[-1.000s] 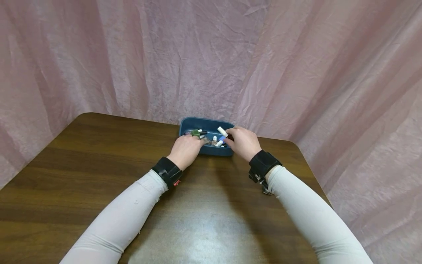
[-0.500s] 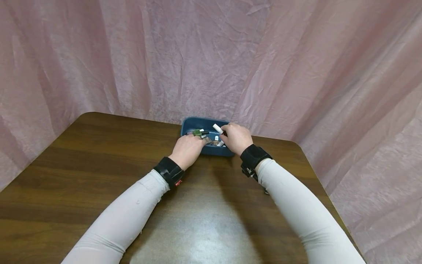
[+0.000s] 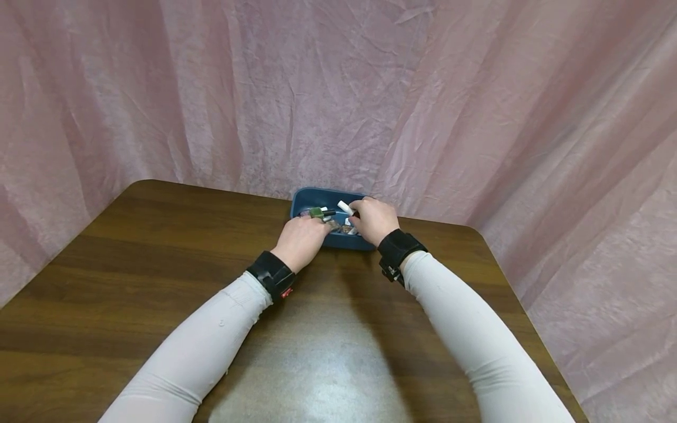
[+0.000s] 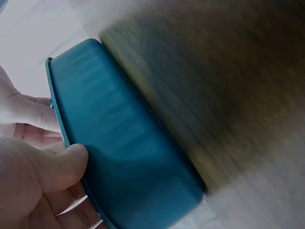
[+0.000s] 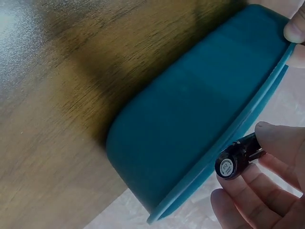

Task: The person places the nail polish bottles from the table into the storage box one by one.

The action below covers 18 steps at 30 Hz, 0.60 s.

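Note:
A blue-teal plastic bin (image 3: 349, 242) stands at the far edge of the table, with several small bottles inside. My left hand (image 3: 300, 238) grips its near rim toward the left; in the left wrist view the thumb (image 4: 71, 162) presses the outer wall and the fingers go over the rim. Just beyond those fingers lies a green nail polish bottle (image 3: 315, 212) with a black cap. My right hand (image 3: 376, 218) pinches a nail polish bottle (image 5: 234, 160) over the right part of the bin. That bottle has a dark body, a round base label and a white cap (image 3: 345, 207).
The brown wooden table (image 3: 174, 252) extends around the bin and toward me. A pink curtain (image 3: 317, 106) hangs right behind the table's far edge. Wrist straps (image 3: 271, 275) with cameras sit on both wrists.
My right hand has moved left over the bin, carrying the white-capped nail polish bottle with it. The left hand stays on the rim, and the bin keeps its place.

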### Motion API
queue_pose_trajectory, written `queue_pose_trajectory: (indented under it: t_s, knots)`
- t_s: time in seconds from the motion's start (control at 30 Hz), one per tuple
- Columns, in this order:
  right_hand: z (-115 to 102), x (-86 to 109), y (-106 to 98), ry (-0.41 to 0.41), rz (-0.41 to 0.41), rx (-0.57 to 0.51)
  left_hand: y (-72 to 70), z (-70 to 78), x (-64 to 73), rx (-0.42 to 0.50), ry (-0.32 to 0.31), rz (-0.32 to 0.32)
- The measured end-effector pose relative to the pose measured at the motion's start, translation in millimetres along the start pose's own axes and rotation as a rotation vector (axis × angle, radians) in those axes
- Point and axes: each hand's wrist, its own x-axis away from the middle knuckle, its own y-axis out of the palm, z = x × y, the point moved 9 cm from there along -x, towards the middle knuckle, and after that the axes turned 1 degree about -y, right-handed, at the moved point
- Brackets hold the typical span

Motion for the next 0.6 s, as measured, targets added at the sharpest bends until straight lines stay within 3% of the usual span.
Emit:
queue_pose_trajectory:
  t_s: [0.6]
  knots:
    - [7, -8.9, 23, 0.011, -0.049, -0.001, 2.7, -1.5, 0.4, -0.002, -0.001, 0.005]
